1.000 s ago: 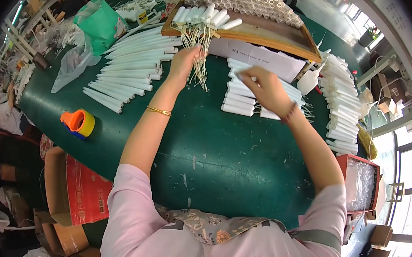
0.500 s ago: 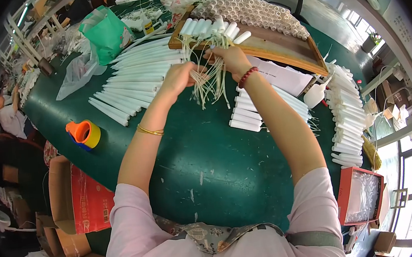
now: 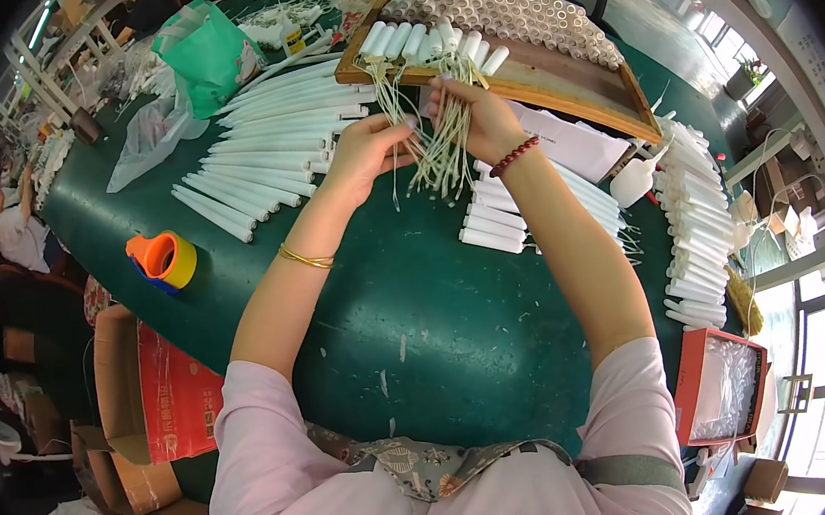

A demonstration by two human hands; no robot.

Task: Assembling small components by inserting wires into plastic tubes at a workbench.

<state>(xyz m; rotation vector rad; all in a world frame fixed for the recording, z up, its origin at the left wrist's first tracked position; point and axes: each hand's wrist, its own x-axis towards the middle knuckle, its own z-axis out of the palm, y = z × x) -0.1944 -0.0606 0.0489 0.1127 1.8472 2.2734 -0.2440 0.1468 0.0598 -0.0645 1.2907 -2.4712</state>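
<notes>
Pale thin wires (image 3: 447, 153) hang in a loose bundle in front of a wooden tray (image 3: 557, 101), at the table's far middle. My right hand (image 3: 481, 122), with a red bead bracelet, is closed round the upper part of the bundle. Beside it, my left hand (image 3: 370, 156) wears a gold bangle and has thumb and fingertips pinched on some of the strands at the bundle's left side. White tubes (image 3: 415, 41) lie side by side over the tray's near left edge, and wires trail from their near ends down to my hands.
Long white tubes (image 3: 269, 137) fan out on the left, near an orange and yellow tape roll (image 3: 164, 261) and a green bag (image 3: 206, 58). Clear tubes (image 3: 508, 21) are stacked in the tray. Shorter white tubes (image 3: 492, 227), a white squeeze bottle (image 3: 632, 184) and a tube pile (image 3: 691, 228) are on the right.
My right hand has shifted slightly right and down, and the wires hang there in a fuller bundle. My left fingers have straightened a little. The tubes on the tray edge look more spread out.
</notes>
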